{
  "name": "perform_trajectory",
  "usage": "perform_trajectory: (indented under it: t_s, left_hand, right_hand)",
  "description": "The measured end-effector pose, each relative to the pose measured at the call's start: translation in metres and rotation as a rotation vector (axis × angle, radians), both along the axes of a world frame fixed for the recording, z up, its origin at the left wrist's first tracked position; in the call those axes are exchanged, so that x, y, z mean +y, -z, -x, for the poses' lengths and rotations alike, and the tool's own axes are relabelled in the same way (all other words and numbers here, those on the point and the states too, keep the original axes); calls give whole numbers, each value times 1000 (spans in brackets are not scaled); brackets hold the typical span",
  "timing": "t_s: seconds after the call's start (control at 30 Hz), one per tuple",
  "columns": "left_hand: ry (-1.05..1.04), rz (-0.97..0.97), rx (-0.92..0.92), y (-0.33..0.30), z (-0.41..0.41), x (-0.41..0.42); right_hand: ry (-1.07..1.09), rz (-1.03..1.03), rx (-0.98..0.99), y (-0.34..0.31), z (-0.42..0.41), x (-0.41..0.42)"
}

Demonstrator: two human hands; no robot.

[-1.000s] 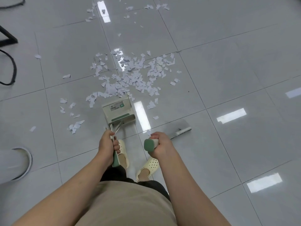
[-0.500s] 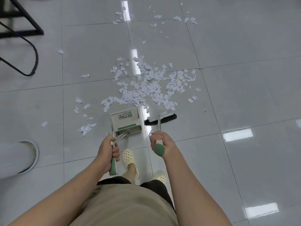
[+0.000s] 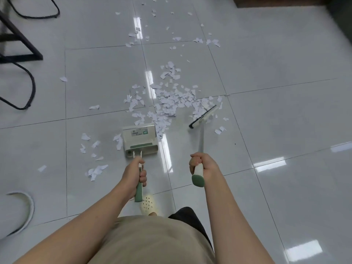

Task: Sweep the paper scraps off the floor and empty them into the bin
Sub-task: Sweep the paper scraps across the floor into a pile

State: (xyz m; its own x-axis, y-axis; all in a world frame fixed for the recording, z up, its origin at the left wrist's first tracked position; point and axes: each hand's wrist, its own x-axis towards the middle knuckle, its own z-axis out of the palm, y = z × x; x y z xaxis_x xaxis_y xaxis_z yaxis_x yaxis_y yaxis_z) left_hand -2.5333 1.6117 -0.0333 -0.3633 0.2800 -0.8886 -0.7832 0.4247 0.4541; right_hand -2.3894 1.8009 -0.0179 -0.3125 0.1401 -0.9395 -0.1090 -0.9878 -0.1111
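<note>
Both hands are wrapped around tool handles: the left hand (image 3: 135,170) grips the green-and-white handle of the dustpan (image 3: 140,141), and the right hand (image 3: 202,162) grips the upper part of the broom (image 3: 201,130) just above its green end cap, fingers curled tight around the shaft. That dustpan sits flat on the grey tiled floor (image 3: 285,111) straight ahead of the left hand, its open edge facing away from the person and bordering the near edge of the paper scraps (image 3: 171,101). Most scraps lie in a loose heap just beyond and to the right of the pan, with thinner trails running farther up the tile joint and a few stray bits on the floor to the pan's left. Off to the pan's right, the broom head (image 3: 203,116) rests on the floor at the right-hand fringe of the heap, angled, with scraps lying against and around it. At the left edge, a pale curved rim that may be the bin (image 3: 28,204) shows only in part. Black cable (image 3: 32,86) loops over the tiles at upper left beside a dark frame (image 3: 22,40). One cream perforated clog (image 3: 149,205) pokes out below the dustpan handle.
</note>
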Motion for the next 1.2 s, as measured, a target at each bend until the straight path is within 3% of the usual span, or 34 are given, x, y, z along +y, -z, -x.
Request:
perform_trajectory:
  t_s: [0.3,0.57,0.87,0.97,1.07,1.2]
  left_hand:
    - [64,-48,-15,-2,-21,87]
    - [-9,-2,-82,-6,-62,175]
    - [-35,72,-12,-22,-113,234]
    - [-92,80,7,-27,-117,249]
    - [-93,88,46,-30,-119,264]
    - [-72,80,97,-32,-115,289]
  right_hand:
    - [259,-9,-192,-30,-96,56]
    - [-110,-80,-336,-5,-114,130]
    - [-388,-80,-169,16,-79,255]
    - [-312,-41,-57,23,-62,296]
    - [-109,141,87,36,-74,340]
    - [-146,127,158,29,-75,371]
